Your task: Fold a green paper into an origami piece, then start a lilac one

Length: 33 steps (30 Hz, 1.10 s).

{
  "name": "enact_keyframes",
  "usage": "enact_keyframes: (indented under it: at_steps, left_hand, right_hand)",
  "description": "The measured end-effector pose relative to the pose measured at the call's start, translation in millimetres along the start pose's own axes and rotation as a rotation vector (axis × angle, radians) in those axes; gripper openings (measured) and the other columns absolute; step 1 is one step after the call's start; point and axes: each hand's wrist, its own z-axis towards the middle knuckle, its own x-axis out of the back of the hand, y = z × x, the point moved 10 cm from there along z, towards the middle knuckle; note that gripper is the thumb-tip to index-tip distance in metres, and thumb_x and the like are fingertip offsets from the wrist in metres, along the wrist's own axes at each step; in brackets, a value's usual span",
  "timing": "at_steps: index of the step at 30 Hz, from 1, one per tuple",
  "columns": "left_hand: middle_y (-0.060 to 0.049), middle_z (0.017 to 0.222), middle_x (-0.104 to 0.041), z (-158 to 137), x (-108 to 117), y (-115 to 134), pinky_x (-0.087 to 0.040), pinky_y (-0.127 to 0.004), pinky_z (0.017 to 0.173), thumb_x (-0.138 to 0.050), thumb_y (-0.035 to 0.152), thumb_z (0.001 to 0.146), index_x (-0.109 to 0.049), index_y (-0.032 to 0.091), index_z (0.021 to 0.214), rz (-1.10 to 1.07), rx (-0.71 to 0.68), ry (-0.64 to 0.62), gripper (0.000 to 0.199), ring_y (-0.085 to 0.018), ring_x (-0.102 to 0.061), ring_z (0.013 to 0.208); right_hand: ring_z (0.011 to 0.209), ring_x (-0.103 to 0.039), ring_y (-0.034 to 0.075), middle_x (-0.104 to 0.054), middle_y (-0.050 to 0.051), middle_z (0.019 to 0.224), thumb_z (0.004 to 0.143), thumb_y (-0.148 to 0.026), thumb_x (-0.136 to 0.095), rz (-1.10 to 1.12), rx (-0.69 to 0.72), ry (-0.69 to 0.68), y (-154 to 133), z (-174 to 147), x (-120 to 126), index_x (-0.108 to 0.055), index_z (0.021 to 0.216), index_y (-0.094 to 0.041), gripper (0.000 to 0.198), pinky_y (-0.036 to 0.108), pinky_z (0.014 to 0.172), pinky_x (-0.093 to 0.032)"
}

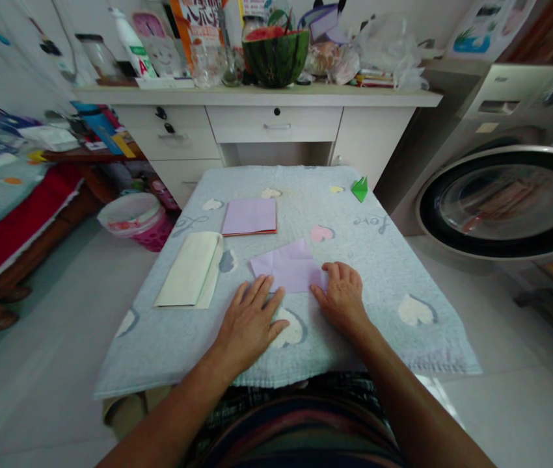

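A sheet of purple origami paper (292,268), creased and folded in part, lies on the cloth-covered table (369,286). My left hand (250,318) rests flat with fingers spread, its fingertips at the paper's lower left edge. At the right end of the paper, my right hand (342,294) has its thumb and curled index finger closed on the edge. Behind them sits a stack of square paper (250,216), purple on top with a red edge below. A folded cream paper (191,270) lies to the left. Near the far right corner is a small folded green paper piece (360,189).
Beyond the table stands a white cabinet (276,123) with a cut watermelon (276,57), jars and bottles on top. A washing machine (511,162) with a round door is at the right. A pink waste bin (142,221) stands on the floor at left, near a bed (17,214).
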Motion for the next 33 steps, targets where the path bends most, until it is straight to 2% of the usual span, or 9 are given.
enact_keyframes:
  at_steps: [4, 12, 16, 18, 20, 22, 23, 28, 33]
  left_hand:
    - [-0.01, 0.148, -0.044, -13.2, 4.0, -14.3, -0.029, -0.052, 0.112, -0.048, 0.055, 0.09, -0.048, 0.025, 0.136, 0.03, 0.026, -0.004, 0.055, -0.029, -0.035, 0.139]
    - [-0.012, 0.146, -0.046, -25.8, 12.2, -24.4, -0.027, -0.054, 0.112, -0.053, 0.052, 0.089, -0.052, 0.022, 0.133, 0.102, 0.062, 0.02, 0.053, -0.03, -0.037, 0.138]
    - [-0.014, 0.139, -0.053, -19.5, 26.9, -23.8, -0.026, -0.056, 0.112, -0.054, 0.047, 0.089, -0.062, 0.019, 0.118, 0.095, 0.096, 0.084, 0.041, -0.032, -0.041, 0.134]
    - [-0.013, 0.13, -0.059, -12.5, 36.2, -19.9, -0.028, -0.053, 0.112, -0.052, 0.038, 0.091, -0.066, 0.017, 0.107, 0.079, 0.12, 0.148, 0.03, -0.03, -0.048, 0.127]
    - [-0.011, 0.127, -0.061, -3.5, 40.1, -5.3, -0.032, -0.049, 0.11, -0.047, 0.031, 0.093, -0.065, 0.018, 0.11, 0.05, 0.056, 0.196, 0.028, -0.028, -0.051, 0.122]
    - [-0.01, 0.13, -0.06, 4.9, 32.7, 16.4, -0.036, -0.044, 0.107, -0.045, 0.029, 0.094, -0.06, 0.017, 0.119, 0.009, -0.079, 0.174, 0.032, -0.025, -0.051, 0.121]
    - [-0.01, 0.131, -0.059, 8.0, 27.5, 22.6, -0.038, -0.043, 0.106, -0.046, 0.03, 0.094, -0.057, 0.017, 0.123, -0.002, -0.102, 0.158, 0.034, -0.025, -0.051, 0.12]
    - [-0.012, 0.125, -0.061, 13.8, 3.0, 31.5, -0.044, -0.041, 0.099, -0.048, 0.032, 0.093, -0.055, 0.015, 0.124, -0.007, -0.103, 0.082, 0.036, -0.025, -0.054, 0.114]
    - [-0.011, 0.124, -0.061, 13.2, 1.3, 29.4, -0.045, -0.04, 0.097, -0.049, 0.031, 0.092, -0.056, 0.015, 0.123, -0.008, -0.092, 0.07, 0.035, -0.025, -0.054, 0.113]
  right_hand:
    - [0.11, -0.045, 0.033, -0.053, 0.013, 0.115, 0.084, -0.041, -0.057, 0.002, 0.009, 0.014, 0.1, -0.4, -0.1, -0.053, 0.115, -0.019, 0.039, 0.049, 0.098, -0.031]
    - [0.112, -0.044, 0.032, -0.053, 0.015, 0.118, 0.083, -0.04, -0.057, 0.004, 0.006, 0.0, 0.7, -0.7, -0.7, -0.052, 0.117, -0.018, 0.04, 0.049, 0.1, -0.03]
    - [0.109, -0.045, 0.032, -0.053, 0.014, 0.116, 0.083, -0.041, -0.056, -0.001, 0.026, 0.029, 0.1, -0.9, 0.2, -0.052, 0.115, -0.019, 0.039, 0.049, 0.098, -0.03]
    - [0.109, -0.045, 0.032, -0.053, 0.014, 0.116, 0.083, -0.042, -0.056, -0.01, 0.026, 0.032, 0.0, -0.9, 0.1, -0.052, 0.114, -0.018, 0.039, 0.048, 0.098, -0.031]
    - [0.109, -0.045, 0.032, -0.053, 0.014, 0.116, 0.083, -0.042, -0.056, -0.02, 0.021, 0.025, -0.4, -1.2, 0.0, -0.053, 0.113, -0.016, 0.04, 0.048, 0.098, -0.031]
    - [0.109, -0.045, 0.032, -0.054, 0.015, 0.115, 0.083, -0.042, -0.056, -0.028, 0.021, 0.029, -1.6, -1.8, 1.5, -0.053, 0.112, -0.015, 0.039, 0.048, 0.098, -0.03]
    - [0.109, -0.045, 0.032, -0.054, 0.016, 0.115, 0.084, -0.042, -0.055, -0.032, 0.02, 0.034, -2.2, -2.2, 2.6, -0.053, 0.112, -0.015, 0.039, 0.048, 0.098, -0.03]
    - [0.109, -0.045, 0.033, -0.054, 0.018, 0.116, 0.084, -0.05, -0.055, -0.039, 0.021, 0.04, -4.6, -4.3, 4.4, -0.052, 0.111, -0.012, 0.047, 0.05, 0.099, -0.03]
    - [0.108, -0.046, 0.033, -0.054, 0.017, 0.116, 0.081, -0.053, -0.057, -0.027, 0.033, 0.072, -6.2, -4.0, 6.0, -0.051, 0.115, -0.015, 0.051, 0.051, 0.099, -0.03]
